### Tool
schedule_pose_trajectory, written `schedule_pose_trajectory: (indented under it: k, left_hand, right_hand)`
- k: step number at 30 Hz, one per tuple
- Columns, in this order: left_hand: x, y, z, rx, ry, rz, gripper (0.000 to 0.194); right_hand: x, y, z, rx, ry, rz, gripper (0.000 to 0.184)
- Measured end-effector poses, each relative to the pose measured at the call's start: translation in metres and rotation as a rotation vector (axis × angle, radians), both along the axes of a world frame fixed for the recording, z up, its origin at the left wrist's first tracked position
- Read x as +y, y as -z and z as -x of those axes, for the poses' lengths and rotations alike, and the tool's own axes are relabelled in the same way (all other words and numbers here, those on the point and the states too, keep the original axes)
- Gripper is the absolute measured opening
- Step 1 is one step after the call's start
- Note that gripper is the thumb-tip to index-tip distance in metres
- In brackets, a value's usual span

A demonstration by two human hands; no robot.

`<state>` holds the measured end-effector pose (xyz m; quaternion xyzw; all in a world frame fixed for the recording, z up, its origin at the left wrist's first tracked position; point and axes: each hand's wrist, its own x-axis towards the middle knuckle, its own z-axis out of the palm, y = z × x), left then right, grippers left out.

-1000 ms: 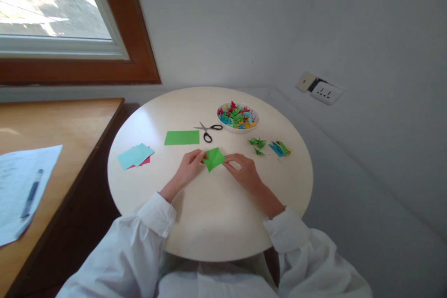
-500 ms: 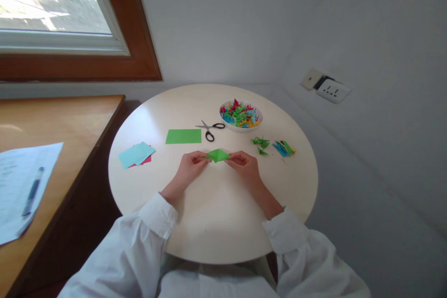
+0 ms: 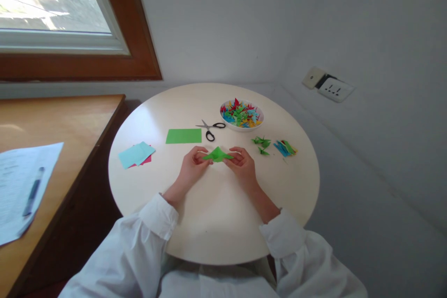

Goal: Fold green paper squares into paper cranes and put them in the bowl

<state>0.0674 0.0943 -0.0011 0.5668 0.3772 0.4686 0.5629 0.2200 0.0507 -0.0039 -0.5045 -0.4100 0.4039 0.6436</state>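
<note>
A folded piece of green paper (image 3: 218,154) is held between my two hands over the middle of the round table, its upper point standing up and its ends spread sideways. My left hand (image 3: 194,165) pinches its left end between thumb and fingers. At the right end, the thumb and fingers of my right hand (image 3: 242,165) grip it the same way. Just beyond my left hand lies a flat green paper sheet (image 3: 183,136). Scissors (image 3: 209,128) with black handles rest beside that sheet, blades apart. Several small green folded cranes (image 3: 261,143) lie past my right hand.
A white bowl (image 3: 242,126) full of colourful folded paper cranes stands at the back of the round table (image 3: 223,223). Light blue and pink paper squares (image 3: 136,154) lie left, colourful paper strips (image 3: 285,148) right. A wooden desk (image 3: 70,116) holds printed sheets and a pen (image 3: 34,191).
The green paper has changed from a flat diamond to a shape with a raised peak and wider ends. My hands have shifted slightly, with the fingers moved upward around its ends.
</note>
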Motion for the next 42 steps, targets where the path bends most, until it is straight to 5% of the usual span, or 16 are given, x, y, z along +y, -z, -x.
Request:
schedule_pose_trajectory:
  k: [9, 20, 42]
  left_hand:
    - [-0.006, -0.003, -0.008, -0.038, -0.026, 0.059, 0.031]
    - [-0.012, -0.011, -0.012, -0.244, -0.004, 0.307, 0.029]
    - [-0.005, 0.003, -0.008, -0.108, 0.021, 0.192, 0.016]
  right_hand:
    - [0.001, 0.003, 0.006, 0.02, 0.022, 0.041, 0.034]
    - [-0.001, 0.002, 0.007, -0.025, 0.07, 0.032, 0.024]
    - [-0.007, 0.007, 0.007, -0.385, -0.053, 0.022, 0.017]
